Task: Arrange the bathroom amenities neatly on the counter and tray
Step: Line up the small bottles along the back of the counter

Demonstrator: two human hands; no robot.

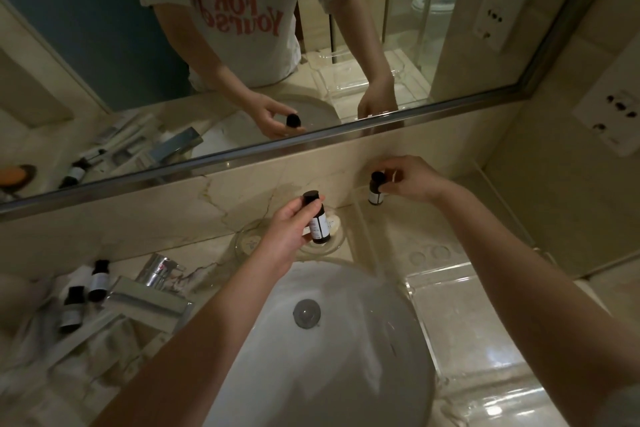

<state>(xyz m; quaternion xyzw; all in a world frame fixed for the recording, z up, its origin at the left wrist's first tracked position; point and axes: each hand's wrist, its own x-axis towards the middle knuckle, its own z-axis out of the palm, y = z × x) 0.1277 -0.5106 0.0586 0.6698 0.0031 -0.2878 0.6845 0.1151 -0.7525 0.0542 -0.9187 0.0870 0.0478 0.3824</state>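
Left hand (289,236) grips dark bottle (319,227) — right hand (414,180) pinches second bottle (375,191).

bottles (98,280) left of faucet (152,300) | sink (346,350) centre | tray (460,319) right

The marble counter (207,255) has a white sink (346,374) set into it, with a chrome tap (161,269) at its left and a round glass dish (244,243) just behind it by the wall. A clear tray (414,288) lies on the right. On the left, a dark bottle (98,280) and a second dark bottle (72,309) lie among a crumpled white cloth (114,340) and a silvery box (149,302).
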